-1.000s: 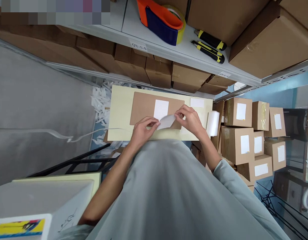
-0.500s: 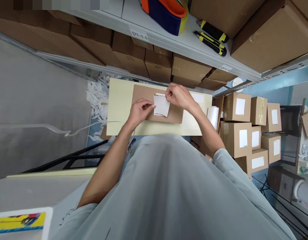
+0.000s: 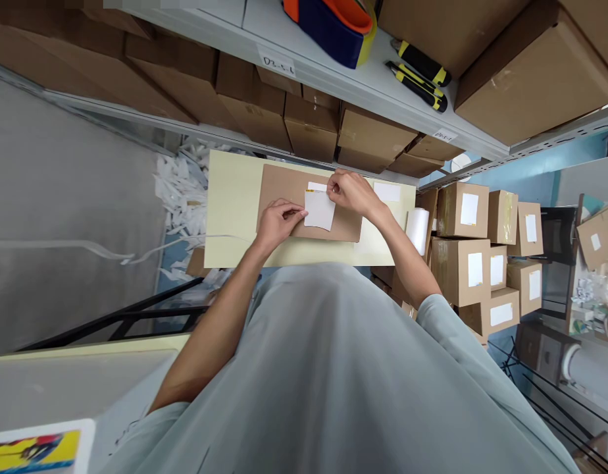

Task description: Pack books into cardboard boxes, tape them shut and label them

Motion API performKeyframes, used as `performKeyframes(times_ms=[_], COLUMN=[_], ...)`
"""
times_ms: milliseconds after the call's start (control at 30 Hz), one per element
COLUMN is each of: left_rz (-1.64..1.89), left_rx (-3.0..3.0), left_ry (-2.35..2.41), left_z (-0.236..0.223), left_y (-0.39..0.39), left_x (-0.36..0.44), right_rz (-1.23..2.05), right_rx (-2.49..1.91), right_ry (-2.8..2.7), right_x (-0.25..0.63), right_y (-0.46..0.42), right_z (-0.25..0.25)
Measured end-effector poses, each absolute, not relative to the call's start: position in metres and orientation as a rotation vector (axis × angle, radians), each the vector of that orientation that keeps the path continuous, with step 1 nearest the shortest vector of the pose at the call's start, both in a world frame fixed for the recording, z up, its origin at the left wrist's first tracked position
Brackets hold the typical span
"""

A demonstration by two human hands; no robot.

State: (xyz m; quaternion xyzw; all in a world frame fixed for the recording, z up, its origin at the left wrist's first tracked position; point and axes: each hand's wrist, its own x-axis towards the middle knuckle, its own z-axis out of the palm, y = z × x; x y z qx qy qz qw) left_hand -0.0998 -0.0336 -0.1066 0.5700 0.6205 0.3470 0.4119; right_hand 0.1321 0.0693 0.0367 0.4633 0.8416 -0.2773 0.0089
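Note:
A flat brown cardboard piece [image 3: 284, 187] lies on a pale yellow table [image 3: 232, 210]. Over it I hold a white label [image 3: 320, 210]. My left hand [image 3: 277, 220] pinches the label's left edge with closed fingers. My right hand [image 3: 348, 191] pinches its upper right corner, fingers curled. Another white label edge [image 3: 318, 186] shows on the cardboard just above the held one.
A white label [image 3: 387, 191] and a white roll [image 3: 417, 230] sit at the table's right. Labelled cardboard boxes [image 3: 469, 263] are stacked on the right. Paper scraps [image 3: 178, 191] litter the floor on the left. A shelf above holds a tape dispenser [image 3: 333, 26], utility knives [image 3: 417, 76] and boxes.
Both hands lifted the loose label from the table's near edge and carried it farther over the cardboard, above the label stuck there. Between the last two frames they barely moved.

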Motion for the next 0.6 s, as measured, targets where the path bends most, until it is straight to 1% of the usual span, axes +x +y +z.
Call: performKeyframes(times_ms=[600], left_rz=[0.89], left_rx=[1.467], left_ry=[1.579], left_z=[-0.1131], left_y=[-0.0348], left_x=[-0.0982], right_rz=[-0.847], right_rx=[1.47], right_ry=[2.588], right_x=[0.1332], right_y=[0.0659], right_z=[0.0266])
